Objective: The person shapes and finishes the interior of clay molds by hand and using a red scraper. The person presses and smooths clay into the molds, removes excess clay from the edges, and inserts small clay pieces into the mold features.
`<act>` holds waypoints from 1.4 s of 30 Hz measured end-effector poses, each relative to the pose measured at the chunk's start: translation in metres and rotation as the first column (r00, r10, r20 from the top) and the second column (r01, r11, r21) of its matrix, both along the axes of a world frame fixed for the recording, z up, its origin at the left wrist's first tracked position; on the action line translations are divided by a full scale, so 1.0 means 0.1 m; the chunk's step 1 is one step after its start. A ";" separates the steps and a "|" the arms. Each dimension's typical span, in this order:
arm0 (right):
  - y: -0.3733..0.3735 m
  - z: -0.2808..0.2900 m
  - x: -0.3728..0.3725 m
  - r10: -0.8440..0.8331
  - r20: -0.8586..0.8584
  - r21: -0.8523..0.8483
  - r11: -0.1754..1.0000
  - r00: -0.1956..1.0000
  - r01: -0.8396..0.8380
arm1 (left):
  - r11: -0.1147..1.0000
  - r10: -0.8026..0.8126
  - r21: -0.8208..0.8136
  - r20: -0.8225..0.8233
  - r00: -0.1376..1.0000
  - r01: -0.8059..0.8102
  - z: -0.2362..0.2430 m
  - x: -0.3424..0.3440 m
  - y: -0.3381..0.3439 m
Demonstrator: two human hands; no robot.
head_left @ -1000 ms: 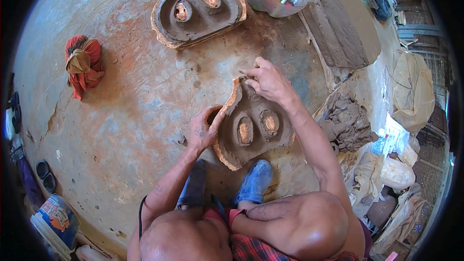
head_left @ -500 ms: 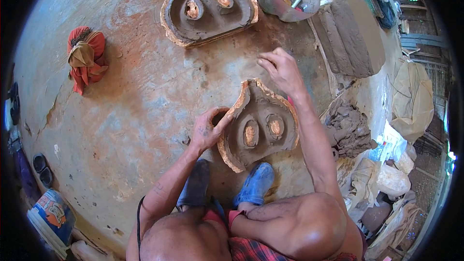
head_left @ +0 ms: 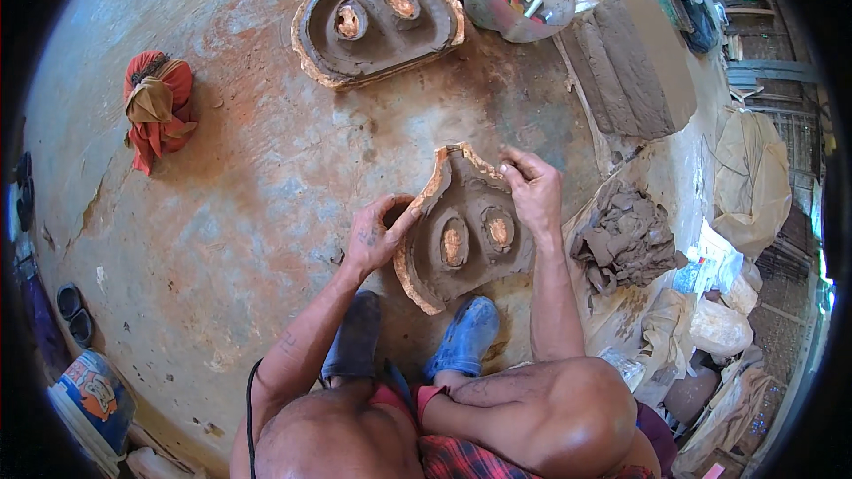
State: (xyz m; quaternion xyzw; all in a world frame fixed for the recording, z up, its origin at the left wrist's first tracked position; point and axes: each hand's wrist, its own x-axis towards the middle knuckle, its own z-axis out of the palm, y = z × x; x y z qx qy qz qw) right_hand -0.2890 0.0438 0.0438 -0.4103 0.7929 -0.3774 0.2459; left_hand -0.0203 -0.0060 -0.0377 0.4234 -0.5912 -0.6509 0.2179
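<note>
A clay-lined mould (head_left: 472,184) with a crumbly orange rim rests before me, close to my feet. Grey clay coats its inside, and two raised ovals in it have orange centres. My left hand (head_left: 376,235) grips the mould's left rim, thumb on top and fingers down the outer side. At the upper right rim is my right hand (head_left: 535,191), its thumb and forefinger pinched together against the edge. Whatever lies between those fingertips is too small to make out. A second mould (head_left: 382,28) of the same shape, also clay-lined, lies farther off.
To the right sit a block of grey clay (head_left: 626,66) and a heap of loose clay (head_left: 628,235). A basin of tools (head_left: 515,0) stands at the back. On the left lie a red cloth bundle (head_left: 160,111), slippers (head_left: 75,312) and a bucket (head_left: 93,399).
My right hand has come down and nearer, from above the mould's far side to its upper right rim. The left hand keeps its grip on the left rim.
</note>
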 end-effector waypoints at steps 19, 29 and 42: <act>-0.29 -0.07 0.43 0.272 -0.262 0.051 0.962 0.926 -0.268 | 1.000 -0.008 0.015 0.009 1.000 0.008 -0.06 0.05 0.00; -0.24 -0.27 0.42 0.328 -0.641 0.109 0.934 0.694 -0.340 | 0.996 -0.017 -0.082 0.032 0.999 0.020 -0.06 0.04 -0.01; -0.29 -0.44 0.67 0.215 -0.554 0.454 0.888 0.804 0.075 | 0.997 0.051 -0.067 0.145 0.988 -0.042 -0.03 -0.01 0.09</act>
